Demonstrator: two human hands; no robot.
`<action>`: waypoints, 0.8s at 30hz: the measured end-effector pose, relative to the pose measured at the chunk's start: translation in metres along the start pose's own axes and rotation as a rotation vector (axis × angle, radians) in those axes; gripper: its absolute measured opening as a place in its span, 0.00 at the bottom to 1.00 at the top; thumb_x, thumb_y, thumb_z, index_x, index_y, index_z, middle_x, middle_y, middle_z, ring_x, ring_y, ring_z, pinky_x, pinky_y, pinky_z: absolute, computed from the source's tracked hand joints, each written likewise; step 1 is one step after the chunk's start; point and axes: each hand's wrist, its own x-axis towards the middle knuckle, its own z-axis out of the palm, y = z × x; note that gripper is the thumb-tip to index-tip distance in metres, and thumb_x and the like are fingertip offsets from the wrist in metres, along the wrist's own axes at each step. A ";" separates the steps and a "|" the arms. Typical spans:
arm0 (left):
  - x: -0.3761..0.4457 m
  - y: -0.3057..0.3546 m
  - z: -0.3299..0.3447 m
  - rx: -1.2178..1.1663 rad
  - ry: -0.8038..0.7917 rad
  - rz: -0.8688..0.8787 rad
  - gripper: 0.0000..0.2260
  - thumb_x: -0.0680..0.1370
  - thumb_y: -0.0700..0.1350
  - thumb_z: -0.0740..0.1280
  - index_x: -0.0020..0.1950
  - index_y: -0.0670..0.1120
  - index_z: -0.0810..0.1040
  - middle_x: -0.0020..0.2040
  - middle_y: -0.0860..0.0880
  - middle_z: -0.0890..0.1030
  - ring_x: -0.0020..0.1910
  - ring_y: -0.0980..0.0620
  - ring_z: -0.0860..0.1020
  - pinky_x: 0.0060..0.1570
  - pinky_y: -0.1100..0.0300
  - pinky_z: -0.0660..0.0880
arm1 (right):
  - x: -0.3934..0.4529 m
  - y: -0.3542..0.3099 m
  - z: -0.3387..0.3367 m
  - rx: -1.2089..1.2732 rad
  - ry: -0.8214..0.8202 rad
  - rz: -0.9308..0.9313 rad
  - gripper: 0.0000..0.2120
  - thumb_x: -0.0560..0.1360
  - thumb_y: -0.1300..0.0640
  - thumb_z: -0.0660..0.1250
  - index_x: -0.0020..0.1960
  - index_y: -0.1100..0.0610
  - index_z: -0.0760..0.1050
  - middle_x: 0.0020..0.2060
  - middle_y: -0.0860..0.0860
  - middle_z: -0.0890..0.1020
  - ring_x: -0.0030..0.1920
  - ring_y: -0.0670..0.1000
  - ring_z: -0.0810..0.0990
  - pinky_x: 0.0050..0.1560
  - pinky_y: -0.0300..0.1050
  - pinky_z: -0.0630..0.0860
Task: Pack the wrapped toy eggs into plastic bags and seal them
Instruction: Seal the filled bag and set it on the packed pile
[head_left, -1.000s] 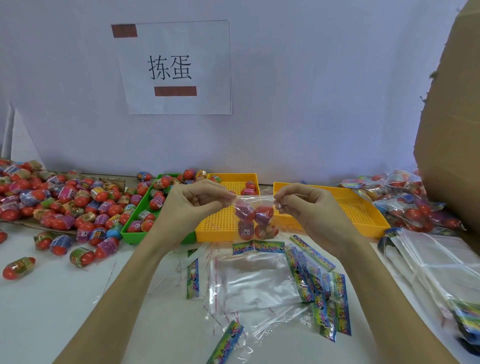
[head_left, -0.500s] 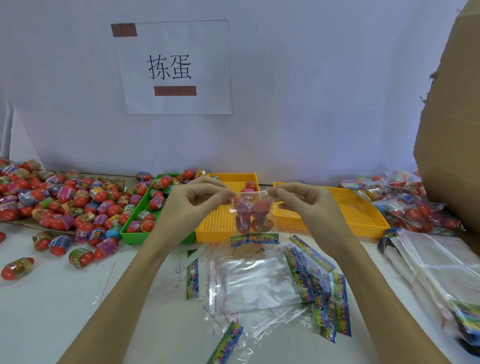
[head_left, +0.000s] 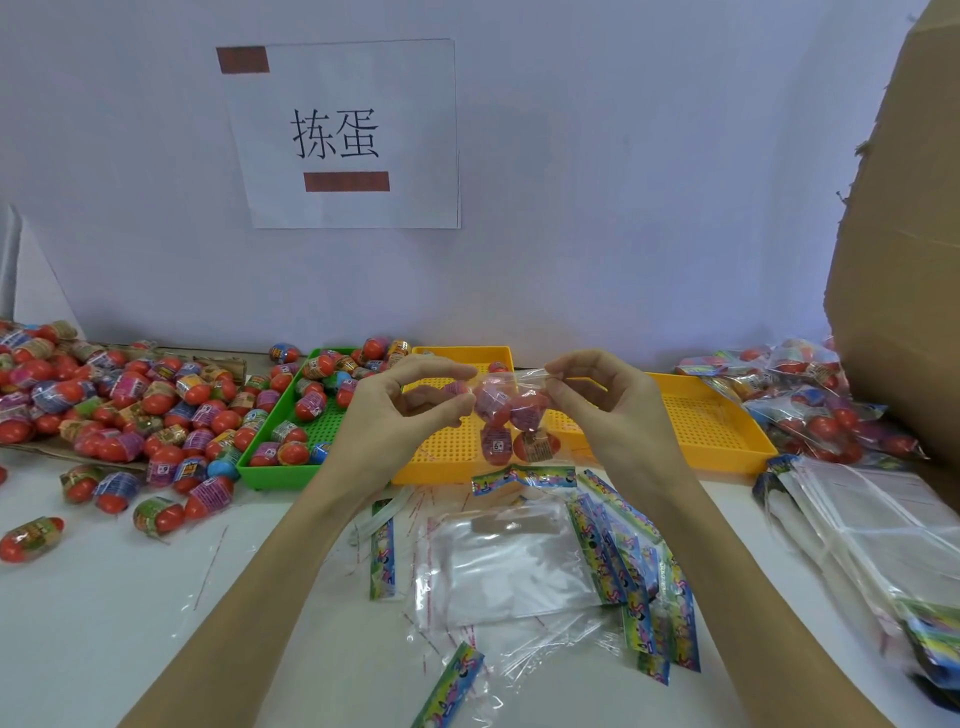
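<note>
1. Nearest, at 6 o'clock: loose printed header cards (head_left: 631, 561) & a flat empty bag (head_left: 511, 566) on the white tabletop (head_left: 104, 623); print on the cards too small to read.
2. At 4 o'clock: stack of unused clear bags (head_left: 872, 535), cut off by the right edge.
3. Centre: left hand (head_left: 402, 410) & right hand (head_left: 602, 400) each pinch the top edge of a clear plastic bag (head_left: 511, 415), one per side, held up above the tabletop.
4. Bag holds wrapped toy eggs (head_left: 527, 410), red shells w/ printed wraps; looks like 4, count unsure. One wrap shows a "5+" mark; other print unreadable.
5. Behind the bag: yellow tray (head_left: 447, 447); second yellow tray (head_left: 711, 421) at 3 o'clock; hands hide part of both.
6. At 10 o'clock: green tray (head_left: 291, 462) w/ eggs, then a big egg pile (head_left: 114, 400) running off the left edge.
7. At 2 o'clock: filled bags (head_left: 810, 400) beside a cardboard box (head_left: 904, 234), box cut off at right.
8. Far, at 12 o'clock: paper sign (head_left: 348, 135) on the wall reads "拣蛋", w/ two brown bars.
</note>
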 end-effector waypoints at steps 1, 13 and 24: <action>0.000 0.000 0.002 -0.030 0.004 0.007 0.16 0.75 0.46 0.78 0.62 0.55 0.85 0.57 0.52 0.85 0.48 0.51 0.86 0.48 0.62 0.82 | 0.000 0.000 0.000 0.018 -0.004 0.004 0.04 0.78 0.61 0.73 0.52 0.56 0.82 0.49 0.53 0.86 0.52 0.56 0.86 0.55 0.48 0.83; 0.001 -0.007 0.007 -0.422 0.000 -0.289 0.15 0.68 0.50 0.80 0.51 0.44 0.90 0.50 0.45 0.88 0.47 0.54 0.85 0.48 0.64 0.81 | 0.000 0.003 0.007 0.195 -0.045 0.036 0.06 0.79 0.63 0.72 0.53 0.54 0.83 0.47 0.49 0.86 0.51 0.51 0.86 0.50 0.39 0.81; 0.003 -0.002 0.018 -0.732 0.228 -0.381 0.06 0.67 0.37 0.75 0.42 0.44 0.90 0.43 0.48 0.88 0.41 0.58 0.86 0.42 0.69 0.80 | -0.004 -0.002 0.018 0.154 0.023 0.042 0.07 0.76 0.64 0.75 0.53 0.56 0.82 0.47 0.54 0.87 0.50 0.56 0.87 0.48 0.40 0.81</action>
